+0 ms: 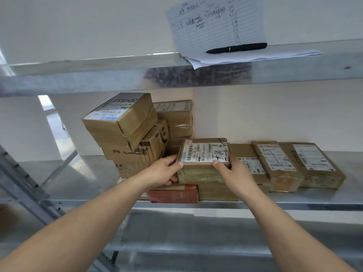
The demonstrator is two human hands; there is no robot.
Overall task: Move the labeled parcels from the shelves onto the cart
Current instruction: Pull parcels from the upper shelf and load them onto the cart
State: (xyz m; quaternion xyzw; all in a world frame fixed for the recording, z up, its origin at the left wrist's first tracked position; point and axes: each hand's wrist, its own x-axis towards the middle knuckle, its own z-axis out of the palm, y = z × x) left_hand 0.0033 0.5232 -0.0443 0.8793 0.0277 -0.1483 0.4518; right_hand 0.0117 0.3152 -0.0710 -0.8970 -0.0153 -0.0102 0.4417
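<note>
Parcel: boxy taped cardboard, white label; left hand, right hand fingers gripping sides.

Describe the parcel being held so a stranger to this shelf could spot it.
On the middle level of the metal shelf, just right of the leaning stack of cartons, a small brown parcel sits above a flat red box. It alone is gripped by both the left hand and right hand, and its white label carries large black handwritten characters.
</note>
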